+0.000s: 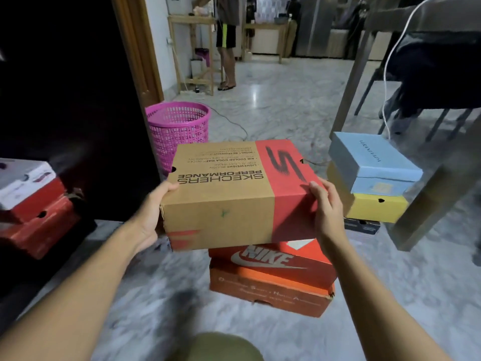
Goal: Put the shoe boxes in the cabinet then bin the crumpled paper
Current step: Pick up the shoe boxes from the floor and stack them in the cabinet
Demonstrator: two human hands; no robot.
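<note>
Skechers box (pixel 234 188) was gripped at both ends by left hand (pixel 152 214) and right hand (pixel 326 207), fingers (pixel 315 190) curled round it, Nike box (pixel 273 259) below them, presumably for carrying.

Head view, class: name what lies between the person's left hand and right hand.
The Skechers shoe box fills that stretch in the head view; the left hand and right hand hold its ends.

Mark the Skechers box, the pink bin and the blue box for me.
Skechers box (pixel 234 190): head view, brown lid top.
pink bin (pixel 179 131): head view, mesh wall.
blue box (pixel 374 155): head view, lid top.
</note>
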